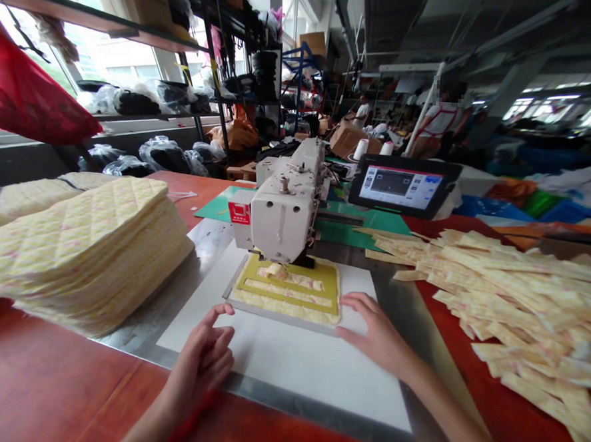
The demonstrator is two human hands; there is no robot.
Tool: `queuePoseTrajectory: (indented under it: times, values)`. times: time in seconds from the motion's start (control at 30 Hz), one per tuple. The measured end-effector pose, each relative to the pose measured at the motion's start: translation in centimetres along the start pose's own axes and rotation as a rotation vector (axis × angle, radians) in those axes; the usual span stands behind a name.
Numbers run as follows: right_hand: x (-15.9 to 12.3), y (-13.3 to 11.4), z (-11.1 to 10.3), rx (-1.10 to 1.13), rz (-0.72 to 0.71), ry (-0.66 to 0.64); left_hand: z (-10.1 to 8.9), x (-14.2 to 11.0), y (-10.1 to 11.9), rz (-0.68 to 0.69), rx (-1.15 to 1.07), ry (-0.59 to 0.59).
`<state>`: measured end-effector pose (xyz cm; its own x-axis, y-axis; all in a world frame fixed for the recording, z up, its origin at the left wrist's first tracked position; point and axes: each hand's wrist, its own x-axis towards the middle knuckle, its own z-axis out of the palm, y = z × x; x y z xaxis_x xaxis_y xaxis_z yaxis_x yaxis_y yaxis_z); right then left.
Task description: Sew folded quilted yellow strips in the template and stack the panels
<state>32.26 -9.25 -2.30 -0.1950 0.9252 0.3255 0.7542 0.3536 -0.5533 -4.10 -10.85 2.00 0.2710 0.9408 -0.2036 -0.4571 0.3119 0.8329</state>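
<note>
Currently we hold nothing: our left hand (203, 361) and right hand (376, 334) both lie open over the white board (286, 374). One yellow sewing template (287, 288) sits between them, under the single sewing machine (280, 210).

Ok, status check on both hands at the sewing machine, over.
Left hand empty, curled above white board's near edge. Right hand open on board, fingertips at yellow template holding quilted fabric. Sewing machine head over template's far end.

No readable text: red label (239, 213) on the sewing machine (281, 207) and tablet screen (401, 186) both too small.
</note>
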Motion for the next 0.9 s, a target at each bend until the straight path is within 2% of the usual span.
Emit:
queuePoseTrajectory:
  times: [0.13, 0.23, 0.3, 0.37, 0.47, 0.57, 0.63, 0.7, 0.77, 0.83, 0.9]
  values:
    - [-2.3, 3.4, -2.9, 0.043, 0.097, -0.018, 0.7, -0.9, -0.6, -0.028, 0.114, -0.228]
    - [-2.9, 4.4, -4.1, 0.064, 0.123, -0.042, 1.9, -0.7, -1.5, -0.082, 0.251, -0.307]
    - [-2.7, 4.1, -4.0, 0.059, 0.119, -0.037, 2.8, -0.5, -2.2, -0.08, 0.288, -0.367]
    - [-2.1, 3.5, -3.3, 0.01, 0.124, 0.02, 3.7, -0.3, -2.8, -0.029, 0.326, -0.45]
    - [-0.9, 2.4, -1.6, -0.132, 0.15, 0.111, 4.6, 0.0, -3.3, 0.07, 0.514, -0.494]
    - [-0.2, 1.9, -1.0, -0.201, 0.14, 0.057, 5.3, 0.8, -3.5, 0.153, 0.714, -0.502]
    - [-0.4, 1.8, -1.8, -0.178, 0.135, 0.0, 5.5, 1.5, -3.4, 0.178, 0.788, -0.508]
    - [-1.7, 2.0, -3.7, -0.156, 0.153, -0.031, 5.5, 1.6, -3.0, 0.19, 0.872, -0.495]
    - [-4.1, 2.0, -6.0, -0.163, 0.198, -0.042, 5.4, 1.1, -2.4, 0.241, 0.998, -0.484]
    - [-7.6, 1.5, -8.0, -0.167, 0.252, -0.056, 5.5, 0.3, -2.0, 0.313, 1.117, -0.476]
    - [-11.6, 0.1, -8.9, -0.107, 0.261, -0.081, 6.3, -0.2, -2.1, 0.417, 1.22, -0.49]
